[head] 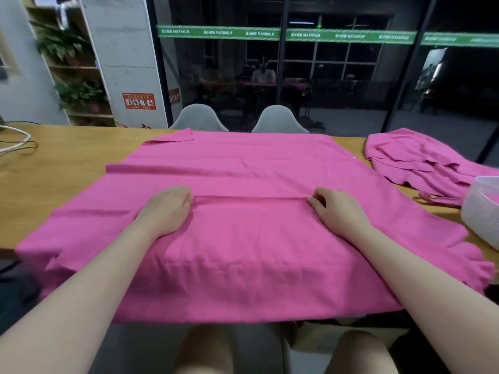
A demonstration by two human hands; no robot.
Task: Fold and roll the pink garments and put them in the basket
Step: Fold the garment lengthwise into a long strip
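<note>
While the large pink cloth garment [243,163] lies on the wooden table [67,163] — my left hand [164,209] and right hand [337,211] pinch its fold | white mesh basket [480,211] right

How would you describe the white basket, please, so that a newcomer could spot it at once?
Start from the long wooden table and follow it to its right end, past the big pink garment spread flat. There, near the crumpled pile of pink garments, sits the basket, cut off by the picture's edge. It alone is white and rigid among soft pink cloth.
</note>
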